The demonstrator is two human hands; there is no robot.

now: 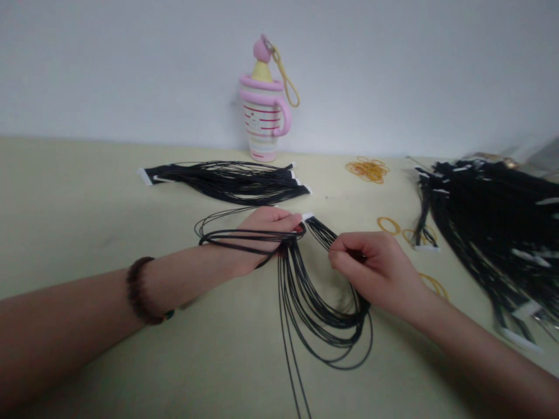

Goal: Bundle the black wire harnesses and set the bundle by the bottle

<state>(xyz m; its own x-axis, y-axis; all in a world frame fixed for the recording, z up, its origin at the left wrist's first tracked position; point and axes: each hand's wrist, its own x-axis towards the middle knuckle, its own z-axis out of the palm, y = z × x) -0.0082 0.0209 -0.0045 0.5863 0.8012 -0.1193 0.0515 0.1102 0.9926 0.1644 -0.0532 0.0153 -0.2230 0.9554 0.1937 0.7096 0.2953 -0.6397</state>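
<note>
Between my hands a black wire harness (305, 297) hangs in loops over the table. My left hand (262, 233) is closed around its wires, thumb beside a white connector (308, 216); some strands loop back over the wrist. My right hand (375, 267) grips the same wires just right of that connector, fingers curled in. Two loose strands run down toward the bottom edge of the view. Just beyond my left hand lies a flat bundle of black wires (231, 180) with white connectors at its ends.
A pink and white striped cup (262, 122) with a yellow loop stands by the wall. Yellow rubber bands lie in a pile (368, 170), and a few more, such as one band (388, 226), are near my right hand. A large heap of black harnesses (502, 215) covers the right side.
</note>
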